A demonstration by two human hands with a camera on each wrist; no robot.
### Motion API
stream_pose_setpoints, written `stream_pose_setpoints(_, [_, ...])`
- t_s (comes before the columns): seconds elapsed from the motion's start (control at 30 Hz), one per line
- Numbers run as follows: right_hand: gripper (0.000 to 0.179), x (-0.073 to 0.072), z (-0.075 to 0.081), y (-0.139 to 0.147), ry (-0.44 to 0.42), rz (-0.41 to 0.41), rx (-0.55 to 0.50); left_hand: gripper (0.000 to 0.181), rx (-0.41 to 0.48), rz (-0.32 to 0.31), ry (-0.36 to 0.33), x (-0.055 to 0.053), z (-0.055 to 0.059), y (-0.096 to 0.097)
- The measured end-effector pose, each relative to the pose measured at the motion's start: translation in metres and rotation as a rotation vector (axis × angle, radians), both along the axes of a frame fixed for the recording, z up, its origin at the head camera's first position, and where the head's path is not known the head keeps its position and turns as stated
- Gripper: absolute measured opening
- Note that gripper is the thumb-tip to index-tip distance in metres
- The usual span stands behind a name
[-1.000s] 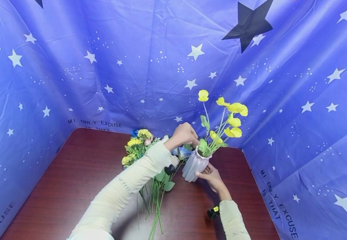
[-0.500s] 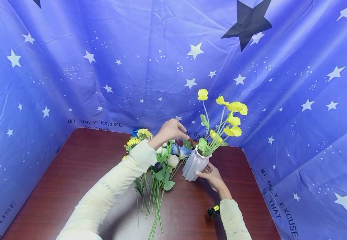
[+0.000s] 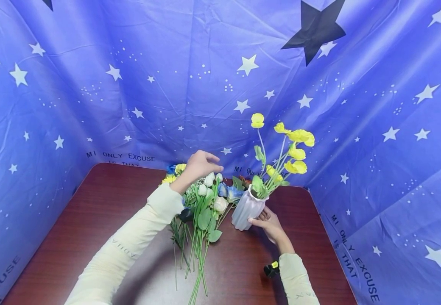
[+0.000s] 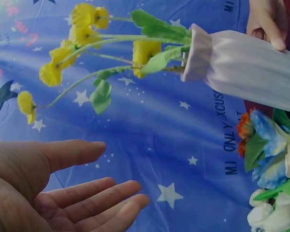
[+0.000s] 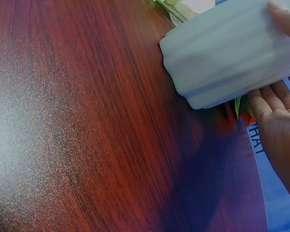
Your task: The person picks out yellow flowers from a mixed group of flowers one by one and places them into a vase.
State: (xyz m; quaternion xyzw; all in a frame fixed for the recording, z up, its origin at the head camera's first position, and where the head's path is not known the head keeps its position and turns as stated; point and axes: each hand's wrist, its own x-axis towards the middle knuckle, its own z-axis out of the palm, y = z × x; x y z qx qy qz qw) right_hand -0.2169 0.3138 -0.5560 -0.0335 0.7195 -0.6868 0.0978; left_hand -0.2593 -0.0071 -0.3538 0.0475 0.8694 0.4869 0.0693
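Observation:
My right hand (image 3: pixel 269 226) grips the lower side of a pale, ribbed vase (image 3: pixel 248 209), thumb on the near face and fingers behind it. Several yellow poppies (image 3: pixel 297 154) with green leaves stand in the vase and lean to the right. My left hand (image 3: pixel 201 166) is above the pile of loose flowers, left of the vase. In the left wrist view its fingers (image 4: pixel 96 200) are relaxed, with nothing between them and the thumb. Below this hand lie white tulips (image 3: pixel 209 180), a cream rose (image 3: pixel 220 205) and blue flowers (image 3: pixel 230 191).
Green stems (image 3: pixel 199 271) of the loose flowers point toward the near edge of the dark red wooden table (image 3: pixel 90 224). Yellow flowers (image 3: pixel 168 178) lie at the pile's left. A blue starry curtain (image 3: pixel 190 84) surrounds the table on the far side and both flanks.
My left hand has moved away from the vase mouth, leftward over the loose flowers, and its fingers have loosened. My right hand and the vase have stayed in place.

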Motion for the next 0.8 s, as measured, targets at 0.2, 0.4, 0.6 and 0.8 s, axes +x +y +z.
stream_pose_setpoints(0.2, [0.082,0.001,0.001,0.0,-0.004,0.004,0.001,0.041,0.052,0.058,0.01,0.003,-0.005,-0.012])
stream_pose_setpoints(0.4, [0.081,0.002,0.0,0.0,-0.013,0.003,0.001,0.041,0.058,0.098,0.006,0.005,-0.01,-0.026])
stream_pose_setpoints(0.6, [0.082,0.001,-0.001,0.001,-0.014,0.009,0.007,0.041,-0.035,0.132,-0.01,0.005,-0.016,-0.038])
stream_pose_setpoints(0.8, [0.08,0.0,0.0,0.0,-0.008,0.014,-0.008,0.037,-0.079,0.149,-0.092,0.005,-0.025,-0.051])
